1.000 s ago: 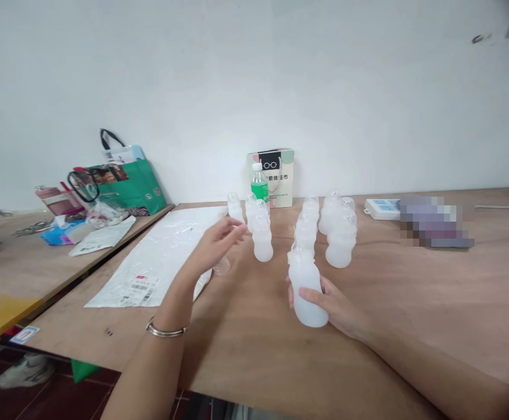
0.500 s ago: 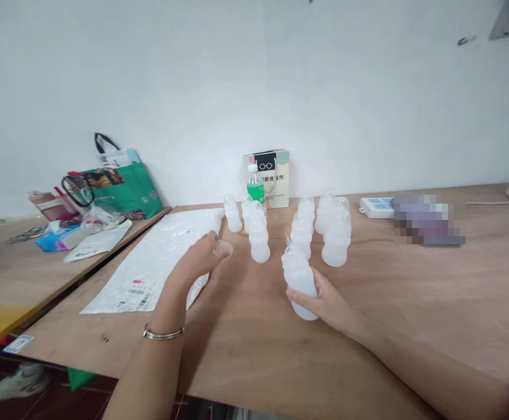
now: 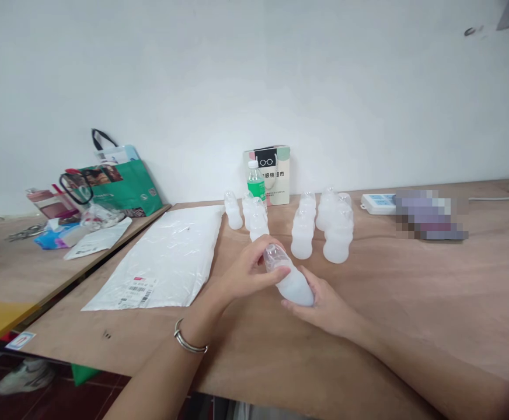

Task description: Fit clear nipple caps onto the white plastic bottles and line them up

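Note:
Between my hands a translucent white ribbed bottle (image 3: 295, 287) leans with its top toward the left. My right hand (image 3: 327, 306) is closed round its lower part. A clear dome cap (image 3: 274, 255) covers the bottle's top, and my left hand (image 3: 251, 269) grips it between thumb and fingers. Whether the cap sits fully down, I cannot tell. Several similar white bottles stand upright behind: a left group (image 3: 258, 224) partly hidden by my left hand, and a right group (image 3: 338, 236). Clear tops show on them.
A white plastic mailer (image 3: 171, 251) lies flat at the left. A green-labelled drink bottle (image 3: 255, 185) stands before a paper bag (image 3: 283, 184) at the wall. At the right are a white box (image 3: 375, 204) and a blurred-out item (image 3: 429, 216). A green bag (image 3: 127, 186) rests on the left table.
My left hand has moved right, bringing the clear cap onto the bottle's top. The bottle, upright before, now tilts left in my right hand.

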`<state>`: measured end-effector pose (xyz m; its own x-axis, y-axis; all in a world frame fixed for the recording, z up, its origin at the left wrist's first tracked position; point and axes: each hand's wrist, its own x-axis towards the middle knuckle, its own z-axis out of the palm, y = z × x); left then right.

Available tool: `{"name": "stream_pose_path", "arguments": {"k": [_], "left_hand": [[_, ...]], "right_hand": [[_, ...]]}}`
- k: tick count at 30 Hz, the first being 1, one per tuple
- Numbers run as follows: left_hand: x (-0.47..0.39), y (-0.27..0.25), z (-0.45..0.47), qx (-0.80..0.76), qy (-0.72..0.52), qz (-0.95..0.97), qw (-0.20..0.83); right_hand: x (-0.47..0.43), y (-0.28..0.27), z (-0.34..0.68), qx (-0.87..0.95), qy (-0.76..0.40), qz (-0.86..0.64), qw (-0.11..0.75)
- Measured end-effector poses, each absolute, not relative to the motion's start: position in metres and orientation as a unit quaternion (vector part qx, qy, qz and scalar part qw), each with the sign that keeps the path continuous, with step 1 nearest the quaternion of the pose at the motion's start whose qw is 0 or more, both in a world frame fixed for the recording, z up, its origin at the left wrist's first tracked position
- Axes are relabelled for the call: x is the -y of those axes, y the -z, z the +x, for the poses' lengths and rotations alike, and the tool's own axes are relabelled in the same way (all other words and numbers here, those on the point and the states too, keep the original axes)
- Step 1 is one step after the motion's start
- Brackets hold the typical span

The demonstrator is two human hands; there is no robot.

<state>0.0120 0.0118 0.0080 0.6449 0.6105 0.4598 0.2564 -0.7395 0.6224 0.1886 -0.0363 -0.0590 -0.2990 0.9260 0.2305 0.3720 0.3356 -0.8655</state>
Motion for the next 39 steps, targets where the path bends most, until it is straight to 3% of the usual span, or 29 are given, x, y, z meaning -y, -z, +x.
{"name": "stream_pose_path", "arguments": {"k": [12, 25, 30, 34, 37, 39], "left_hand": [[-0.007, 0.016, 0.022, -0.208, -0.383, 0.853, 0.288], [-0.009, 0.011, 0.035, -0.230, -0.366, 0.887, 0.163], [-0.008, 0.024, 0.036, -0.237, -0.391, 0.860, 0.224], [-0.012, 0.042, 0.041, -0.191, -0.442, 0.805, 0.346], [-0.016, 0.049, 0.043, -0.187, -0.414, 0.769, 0.449], [-0.018, 0.048, 0.040, -0.201, -0.351, 0.787, 0.465]], "right_hand": [[0.033, 0.061, 0.189, 0.672, -0.421, -0.458, 0.403], [0.034, 0.066, 0.191, 0.696, -0.340, -0.453, 0.441], [0.032, 0.065, 0.190, 0.702, -0.350, -0.450, 0.427], [0.028, 0.067, 0.191, 0.679, -0.403, -0.450, 0.416], [0.027, 0.066, 0.193, 0.664, -0.444, -0.429, 0.422], [0.028, 0.065, 0.195, 0.669, -0.450, -0.417, 0.419]]}}
